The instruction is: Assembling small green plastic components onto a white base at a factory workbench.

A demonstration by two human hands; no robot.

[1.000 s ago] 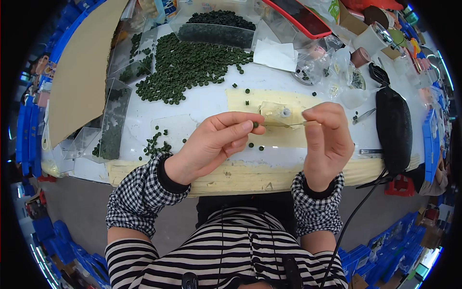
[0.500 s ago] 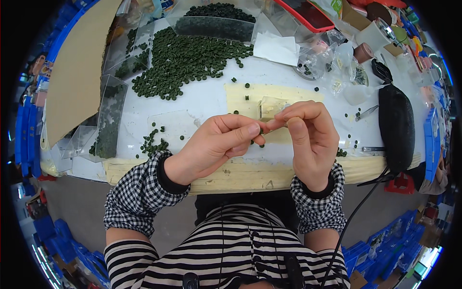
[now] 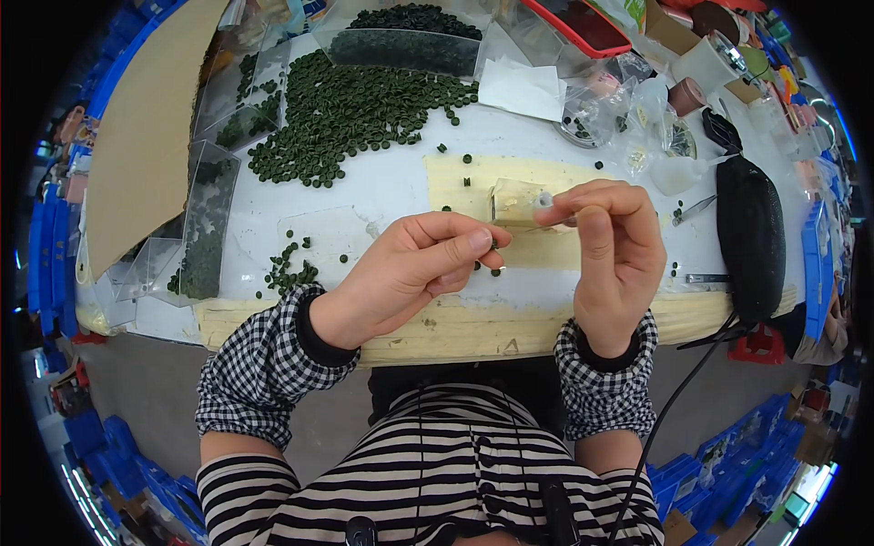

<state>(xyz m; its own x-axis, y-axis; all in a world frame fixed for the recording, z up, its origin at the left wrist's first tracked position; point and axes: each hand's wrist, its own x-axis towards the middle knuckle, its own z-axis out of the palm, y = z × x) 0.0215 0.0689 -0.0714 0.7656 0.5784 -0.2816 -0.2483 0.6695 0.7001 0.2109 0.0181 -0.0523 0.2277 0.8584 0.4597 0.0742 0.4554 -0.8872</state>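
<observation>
My left hand (image 3: 414, 268) is closed in a pinch on a small dark green round piece (image 3: 494, 246), which shows at the fingertips. Just to its right, my right hand (image 3: 614, 250) has curled fingers, the index fingertip bent in and the thumb raised. What its fingers hold is too small to make out. Behind the fingers stands a tape-wrapped block (image 3: 515, 202) on a yellowish taped patch (image 3: 446, 182), with a small whitish tip (image 3: 544, 199) beside the right fingertips. Some loose green pieces (image 3: 467, 159) lie around the block.
A big heap of green round pieces (image 3: 337, 118) spreads at the back left, by a clear tray (image 3: 405, 50). A smaller cluster (image 3: 289, 268) sits near my left wrist. Cardboard (image 3: 150, 127) leans far left. On the right are tweezers (image 3: 696, 211), a black pouch (image 3: 751, 241) and a red-cased phone (image 3: 583, 25).
My right hand has drawn away to the right from the left fingertips, leaving a gap between them. The left hand has stayed in place with its pinch on the green piece.
</observation>
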